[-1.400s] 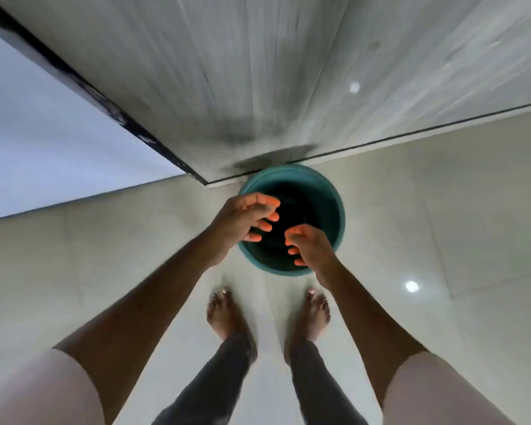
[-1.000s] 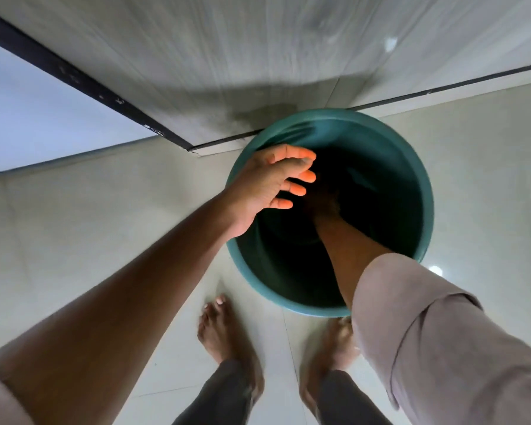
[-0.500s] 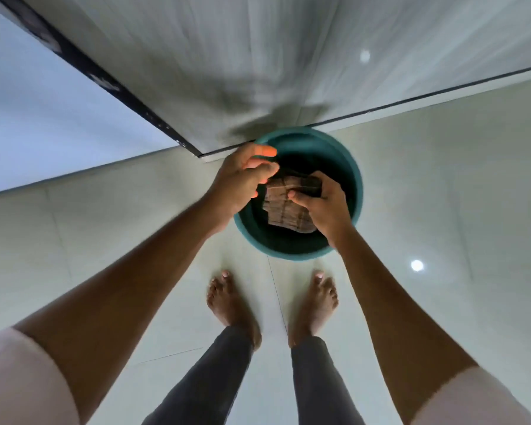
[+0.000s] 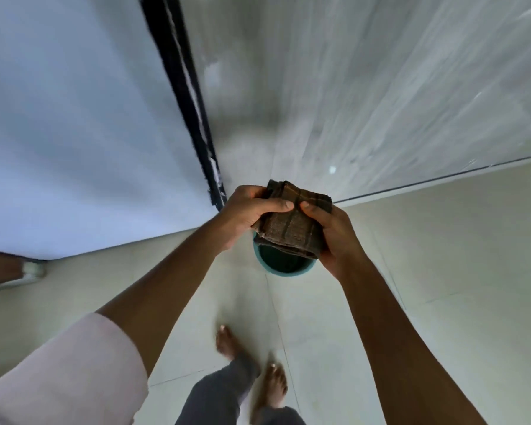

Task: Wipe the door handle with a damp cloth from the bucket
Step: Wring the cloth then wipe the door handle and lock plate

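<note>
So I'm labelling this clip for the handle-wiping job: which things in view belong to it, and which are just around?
Part of the job:
- brown checked cloth, folded, held by both hands
- left hand
- right hand
- teal bucket, on the floor below the cloth

Just around:
- white object at the left edge, too blurred to name
- grey wall

No door handle is in view.

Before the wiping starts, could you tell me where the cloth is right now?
In the head view, the folded brown cloth is centre frame, held between the left hand and right hand, above the teal bucket.
</note>
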